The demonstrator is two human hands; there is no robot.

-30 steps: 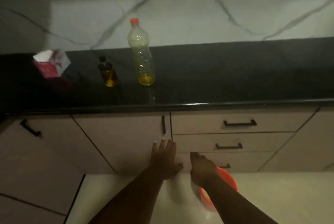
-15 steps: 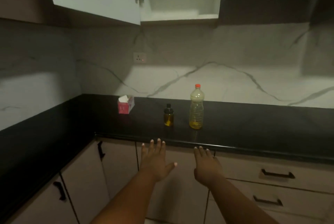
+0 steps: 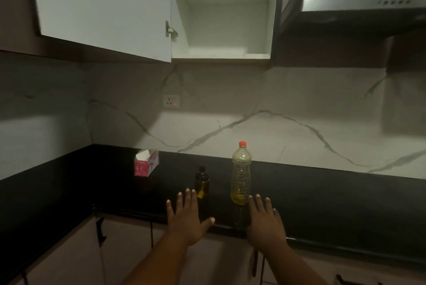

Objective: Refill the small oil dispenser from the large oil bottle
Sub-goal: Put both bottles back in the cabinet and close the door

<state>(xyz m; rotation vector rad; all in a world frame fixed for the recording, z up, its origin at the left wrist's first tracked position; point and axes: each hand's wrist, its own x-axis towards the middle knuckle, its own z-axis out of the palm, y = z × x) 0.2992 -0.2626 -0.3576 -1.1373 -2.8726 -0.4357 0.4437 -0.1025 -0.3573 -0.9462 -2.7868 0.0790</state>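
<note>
While both caps are on, the left hand (image 3: 185, 219) and right hand (image 3: 265, 220) reach with flat, empty fingers. Grab the big bottle (image 3: 241, 176) low and hold the small dispenser (image 3: 202, 183) steady.

Count, head view. Bottles on the black countertop (image 3: 322, 195): two. One large oil bottle (image 3: 241, 176), clear plastic, red cap, yellow oil low in the base; one small oil dispenser (image 3: 202, 183), dark, black cap. Tissue boxes: one, pink tissue box (image 3: 146, 163). Hands: two, left hand (image 3: 187, 218) and right hand (image 3: 265, 221). Wall sockets: one, wall socket (image 3: 171, 101). Open upper cabinets: one, upper cabinet (image 3: 221, 11), with one cabinet door (image 3: 103, 6). Range hoods: one, range hood (image 3: 359, 6). Lower cabinet handles: cannot count, too dim.
</note>
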